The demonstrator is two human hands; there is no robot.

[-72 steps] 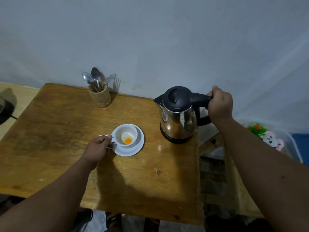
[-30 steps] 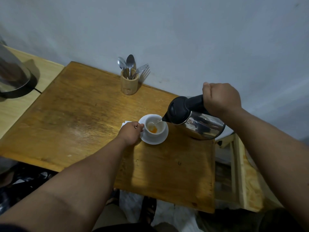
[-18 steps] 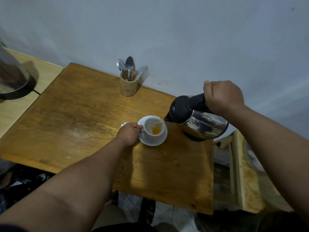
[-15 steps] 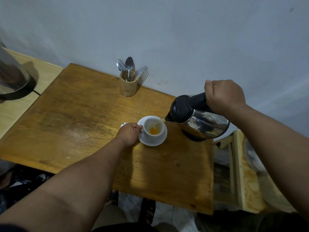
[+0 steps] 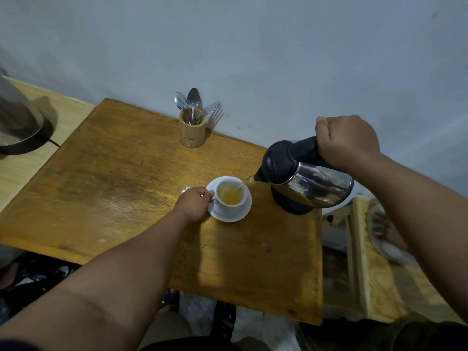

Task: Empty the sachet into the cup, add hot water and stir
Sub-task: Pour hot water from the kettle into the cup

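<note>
A white cup (image 5: pixel 231 207) stands on a white saucer (image 5: pixel 229 217) near the middle of the wooden table (image 5: pixel 126 178). Yellow-orange liquid fills the cup partway. My left hand (image 5: pixel 193 202) grips the cup's handle. My right hand (image 5: pixel 347 141) is shut on the black handle of a steel kettle (image 5: pixel 306 183), tilted left above its black base (image 5: pixel 288 205). A thin stream of water runs from the spout into the cup. A white corner of the sachet (image 5: pixel 184 190) peeks out behind my left hand.
A wooden holder (image 5: pixel 192 133) with spoons and a fork stands at the back by the wall. A domed appliance (image 5: pixel 17 122) sits on the lighter table at left. A wooden frame (image 5: pixel 364 262) stands off the table's right edge.
The kettle was lifted off its base, carried to the cup and tilted. Water has flowed in and the liquid level has risen. My left hand has stayed at the handle.
</note>
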